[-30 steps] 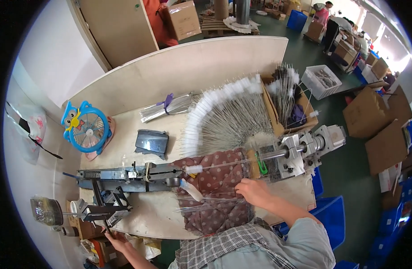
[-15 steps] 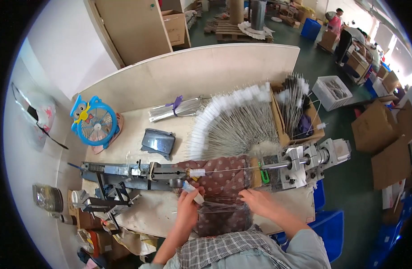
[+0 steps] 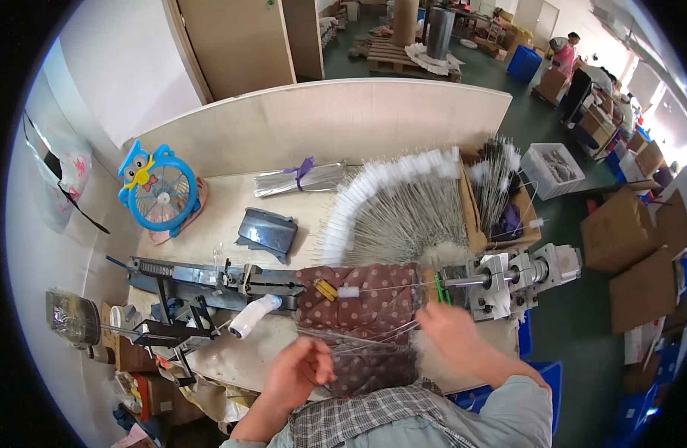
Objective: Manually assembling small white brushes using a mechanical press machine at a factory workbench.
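My left hand (image 3: 302, 366) hovers over the near left edge of the brown dotted cloth (image 3: 373, 373), fingers loosely curled and apart, with nothing visible in it. A white cylindrical handle (image 3: 255, 316) lies against the bench machine (image 3: 201, 280), away from that hand. My right hand (image 3: 449, 330) is closed at the right ends of several thin metal wires (image 3: 377, 342) that cross the cloth; its fingertips are partly hidden. Beyond it, a small white-bristled brush (image 3: 348, 292) has its wire stem running right to the metal spindle (image 3: 466, 281). Yellow jaws (image 3: 326, 290) sit left of the bristles.
A fan of white-tipped wire brushes (image 3: 403, 201) covers the back right of the bench, beside a cardboard box (image 3: 523, 216) of brushes. A blue toy-shaped fan (image 3: 162, 196), a dark pouch (image 3: 267, 233) and a wire bundle (image 3: 298, 179) lie behind the machine. Blue bins (image 3: 541, 388) stand below right.
My left hand has let go of the white handle and drawn back toward me; the handle now lies further left. The yellow jaws and bristles have come apart. My right hand moved slightly right and forward.
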Motion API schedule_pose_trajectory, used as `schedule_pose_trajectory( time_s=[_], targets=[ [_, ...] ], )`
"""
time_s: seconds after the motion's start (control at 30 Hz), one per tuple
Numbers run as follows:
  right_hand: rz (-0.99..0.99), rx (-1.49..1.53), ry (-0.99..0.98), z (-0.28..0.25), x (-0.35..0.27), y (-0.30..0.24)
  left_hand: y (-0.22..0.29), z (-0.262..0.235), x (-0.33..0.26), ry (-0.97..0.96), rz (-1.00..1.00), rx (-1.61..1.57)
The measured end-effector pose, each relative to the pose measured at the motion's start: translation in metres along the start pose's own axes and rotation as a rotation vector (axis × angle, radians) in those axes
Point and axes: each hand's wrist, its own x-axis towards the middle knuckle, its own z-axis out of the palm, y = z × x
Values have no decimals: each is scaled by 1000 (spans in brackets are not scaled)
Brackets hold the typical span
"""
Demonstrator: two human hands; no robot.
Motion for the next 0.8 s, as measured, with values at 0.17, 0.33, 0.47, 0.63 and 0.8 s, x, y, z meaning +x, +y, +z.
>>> schedule_pose_trajectory(
  time_s=[0.17,0.33,0.47,0.63,0.8],
  targets=[
    [156,-98,537,-53,3,48,1,23,18,-432,-169,409],
    [140,341,521,-35,27,58,-26,79,87,-378,663,1305],
    [111,393,535,-21,51,55,-59,94,149,-171,1075,1691],
    [153,307,522,0,56,70,-72,74,172,-55,949,2092],
    [5,487,178,-25,53,65,-35,81,197,-14,1159,2304]
  ],
)
